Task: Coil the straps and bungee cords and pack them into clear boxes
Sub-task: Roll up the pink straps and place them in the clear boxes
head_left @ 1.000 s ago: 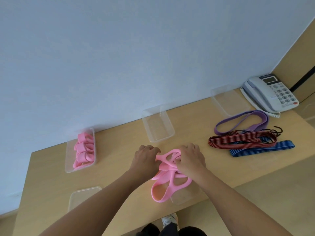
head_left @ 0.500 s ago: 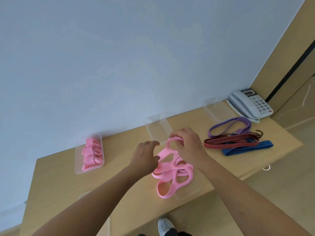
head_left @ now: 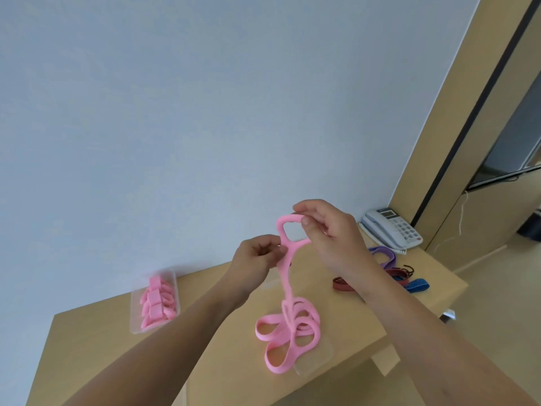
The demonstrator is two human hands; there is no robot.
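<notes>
1. The right hand (head_left: 328, 238) is raised above the tabletop (head_left: 96, 347) and pinches the top of the end loop of a pink strap (head_left: 288, 326) between thumb and forefinger.
2. The left hand (head_left: 257, 256) has its fingers curled and pinches the same strap just below that loop.
3. From the hands the strap hangs straight down to a loose pile of its own loops near the front edge of the tabletop.
4. That pile lies partly on a clear box (head_left: 320, 361) at the front edge.
5. A second clear box (head_left: 135, 326) stands near the far edge towards the left and holds rolled pink straps (head_left: 158, 306).
6. Towards the right edge lie a purple strap (head_left: 386, 256), a red bungee cord (head_left: 342, 284) and a blue bungee cord (head_left: 417, 285), close together and partly hidden by the right forearm.
7. A telephone (head_left: 389, 227) sits at the far right corner.
</notes>
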